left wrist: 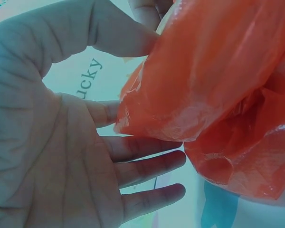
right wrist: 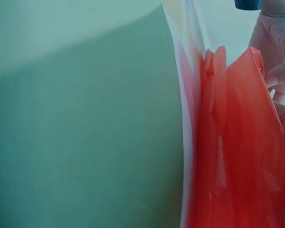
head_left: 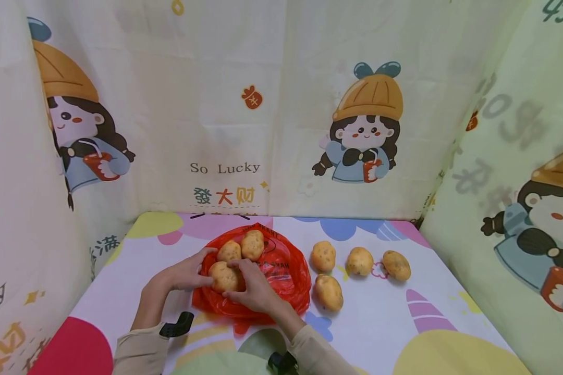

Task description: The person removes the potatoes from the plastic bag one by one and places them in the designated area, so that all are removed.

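A red plastic bag [head_left: 281,276] lies spread on the table, with three potatoes on its left part. My right hand [head_left: 257,291] holds the nearest potato [head_left: 224,277] between thumb and fingers. Beyond it are two more potatoes, one [head_left: 229,251] at the left and another [head_left: 253,245] beside it. At the bag's left edge is my left hand [head_left: 183,274], its thumb by the held potato. The left wrist view shows that hand's fingers [left wrist: 149,168] extended and spread around the red plastic. In the right wrist view, the upright bag side [right wrist: 242,142] hides most of the potatoes.
Right of the bag lie several loose potatoes: one [head_left: 323,257] and another [head_left: 328,293] close to it, then one [head_left: 359,261] and the farthest [head_left: 396,265]. The patterned tabletop [head_left: 370,312] meets a printed cloth wall [head_left: 300,130] at the back, with cloth on both sides.
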The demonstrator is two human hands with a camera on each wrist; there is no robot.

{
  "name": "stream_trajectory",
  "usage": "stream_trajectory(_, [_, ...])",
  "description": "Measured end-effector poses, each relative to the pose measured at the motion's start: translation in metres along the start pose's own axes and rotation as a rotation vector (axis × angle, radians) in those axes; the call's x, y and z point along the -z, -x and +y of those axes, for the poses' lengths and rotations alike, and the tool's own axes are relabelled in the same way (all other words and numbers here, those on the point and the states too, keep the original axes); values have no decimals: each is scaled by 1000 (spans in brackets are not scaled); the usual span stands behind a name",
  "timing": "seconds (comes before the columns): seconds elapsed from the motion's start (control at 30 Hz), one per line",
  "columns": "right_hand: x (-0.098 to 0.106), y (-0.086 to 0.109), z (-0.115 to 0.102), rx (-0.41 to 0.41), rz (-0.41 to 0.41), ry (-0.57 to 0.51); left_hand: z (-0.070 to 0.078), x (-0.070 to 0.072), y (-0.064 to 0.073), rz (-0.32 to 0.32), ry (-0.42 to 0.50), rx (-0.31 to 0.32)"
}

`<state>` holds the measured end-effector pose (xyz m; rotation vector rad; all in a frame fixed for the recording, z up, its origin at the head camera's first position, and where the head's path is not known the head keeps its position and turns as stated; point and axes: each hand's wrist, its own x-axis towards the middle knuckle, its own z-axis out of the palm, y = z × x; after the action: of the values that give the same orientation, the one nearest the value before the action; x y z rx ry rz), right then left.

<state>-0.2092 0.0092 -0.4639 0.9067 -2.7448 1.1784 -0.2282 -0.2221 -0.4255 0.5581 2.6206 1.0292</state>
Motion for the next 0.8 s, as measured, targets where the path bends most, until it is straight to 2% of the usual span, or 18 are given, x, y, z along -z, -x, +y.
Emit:
stream_trajectory(0.3, [0, 6, 0, -31, 34, -57, 2, 1, 1, -2, 2, 16])
stream_trajectory(0.8, [19, 31, -8, -61, 126, -164, 2, 2, 0, -11, 9, 14])
